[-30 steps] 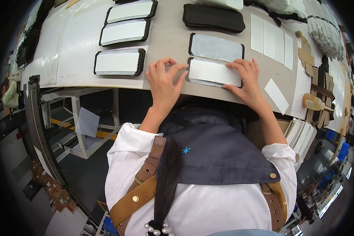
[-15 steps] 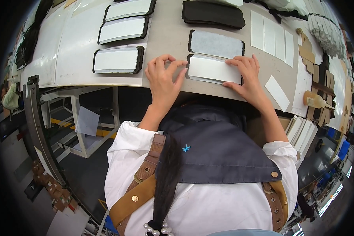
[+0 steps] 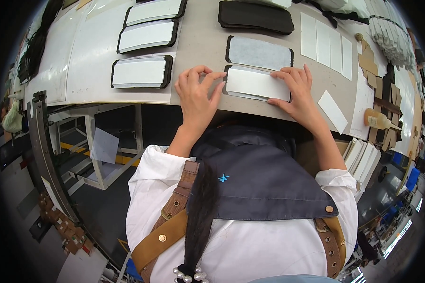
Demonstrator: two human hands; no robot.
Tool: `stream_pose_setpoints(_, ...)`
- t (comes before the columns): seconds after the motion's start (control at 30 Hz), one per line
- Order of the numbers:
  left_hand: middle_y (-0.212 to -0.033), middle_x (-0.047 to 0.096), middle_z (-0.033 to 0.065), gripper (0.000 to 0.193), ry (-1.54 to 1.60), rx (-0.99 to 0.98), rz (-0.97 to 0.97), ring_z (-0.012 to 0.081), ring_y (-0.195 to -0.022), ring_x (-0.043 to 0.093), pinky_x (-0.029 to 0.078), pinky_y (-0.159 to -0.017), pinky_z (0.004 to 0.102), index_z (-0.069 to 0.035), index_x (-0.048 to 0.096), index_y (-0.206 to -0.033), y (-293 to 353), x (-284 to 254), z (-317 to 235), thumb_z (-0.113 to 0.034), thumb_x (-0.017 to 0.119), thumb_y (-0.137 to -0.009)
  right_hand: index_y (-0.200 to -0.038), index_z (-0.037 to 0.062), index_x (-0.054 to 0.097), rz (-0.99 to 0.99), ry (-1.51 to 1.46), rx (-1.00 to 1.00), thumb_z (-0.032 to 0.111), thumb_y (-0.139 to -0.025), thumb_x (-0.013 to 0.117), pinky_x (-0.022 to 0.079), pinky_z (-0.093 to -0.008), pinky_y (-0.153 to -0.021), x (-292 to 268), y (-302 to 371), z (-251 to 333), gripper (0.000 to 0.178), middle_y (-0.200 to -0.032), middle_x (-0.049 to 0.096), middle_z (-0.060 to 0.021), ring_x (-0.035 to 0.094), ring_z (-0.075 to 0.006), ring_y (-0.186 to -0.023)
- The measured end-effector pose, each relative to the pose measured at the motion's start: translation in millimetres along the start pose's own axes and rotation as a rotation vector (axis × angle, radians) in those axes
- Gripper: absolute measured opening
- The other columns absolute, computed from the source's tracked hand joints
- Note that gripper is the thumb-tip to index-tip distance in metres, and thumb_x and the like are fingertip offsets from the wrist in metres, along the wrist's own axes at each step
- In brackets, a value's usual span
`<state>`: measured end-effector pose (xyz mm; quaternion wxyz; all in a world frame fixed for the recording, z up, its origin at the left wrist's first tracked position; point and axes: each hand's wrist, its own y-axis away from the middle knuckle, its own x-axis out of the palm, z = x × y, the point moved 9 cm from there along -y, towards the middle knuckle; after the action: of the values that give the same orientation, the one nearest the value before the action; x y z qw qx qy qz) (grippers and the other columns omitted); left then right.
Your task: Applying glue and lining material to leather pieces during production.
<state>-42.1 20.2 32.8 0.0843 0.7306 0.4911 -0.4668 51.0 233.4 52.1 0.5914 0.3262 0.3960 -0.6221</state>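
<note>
At the table's near edge lies a black-edged rectangular piece with a white card strip (image 3: 255, 85) on top of it. My right hand (image 3: 297, 92) spans the right end of the strip, thumb on the near side and fingers on the far side. At the opposite end, my left hand (image 3: 198, 94) has its index finger and thumb curved and apart, their tips at the left edge of the piece. Just beyond lies a similar black-edged piece (image 3: 259, 53) with a pale grey face.
Several white-faced, black-edged pieces (image 3: 141, 73) lie at the left. A black stack (image 3: 255, 18) sits farther back. White strips (image 3: 316, 40) lie at the right, and a loose white card (image 3: 333, 112) lies nearer. A glue bottle (image 3: 378, 119) stands at the right edge near brown scraps.
Almost nothing differs. Both hands stay at the two ends of the piece, with only a very slight shift of the fingers.
</note>
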Motion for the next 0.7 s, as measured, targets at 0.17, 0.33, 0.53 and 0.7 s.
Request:
stream_pose_setpoints(0.17, -0.117, 0.059, -0.0004, 0.029, -0.013, 0.04, 0.019, 0.0235, -0.115, 0.049, 0.032, -0.104, 0.0431, -0.025, 0.078, -0.117, -2, 2, -5, -0.018, 0.079, -0.089, -0.13, 0.01, 0.061, -0.009, 0.016, -0.003, 0.025, -0.076, 0.087, 0.013, -0.0555, -0.128, -2, 0, 0, 0.061, -0.123, 0.057, -0.0089, 0.052, -0.0296, -0.125)
stream_pose_setpoints(0.33, -0.119, 0.058, -0.0005, 0.031, -0.029, 0.063, 0.028, 0.0239, -0.115, 0.049, 0.033, -0.104, 0.0429, -0.027, 0.078, -0.118, 0, 3, -8, -0.018, 0.079, -0.088, -0.132, 0.0095, 0.06, 0.024, 0.02, 0.013, 0.027, -0.078, 0.086, 0.011, -0.0543, -0.129, 0, 0, -1, 0.062, -0.126, 0.056, -0.0108, 0.051, -0.0298, -0.128)
stream_pose_setpoints(0.53, -0.118, 0.057, 0.0025, 0.03, -0.027, 0.078, 0.035, 0.0281, -0.118, 0.049, 0.033, -0.104, 0.0451, -0.027, 0.076, -0.116, 0, 4, -10, -0.018, 0.079, -0.087, -0.131, 0.0093, 0.06, 0.02, 0.023, 0.0, 0.027, -0.078, 0.086, 0.01, -0.0549, -0.129, 0, 1, -1, 0.062, -0.125, 0.057, -0.0107, 0.051, -0.0298, -0.127)
stream_pose_setpoints(0.7, -0.119, 0.057, 0.0024, 0.028, -0.046, 0.072, 0.063, 0.0275, -0.118, 0.049, 0.033, -0.104, 0.045, -0.026, 0.078, -0.114, -1, 6, -11, -0.018, 0.08, -0.087, -0.133, 0.0104, 0.06, -0.016, 0.005, 0.011, 0.032, -0.075, 0.089, 0.011, -0.0564, -0.128, -6, 5, -9, 0.068, -0.12, 0.058, -0.0086, 0.053, -0.0283, -0.122)
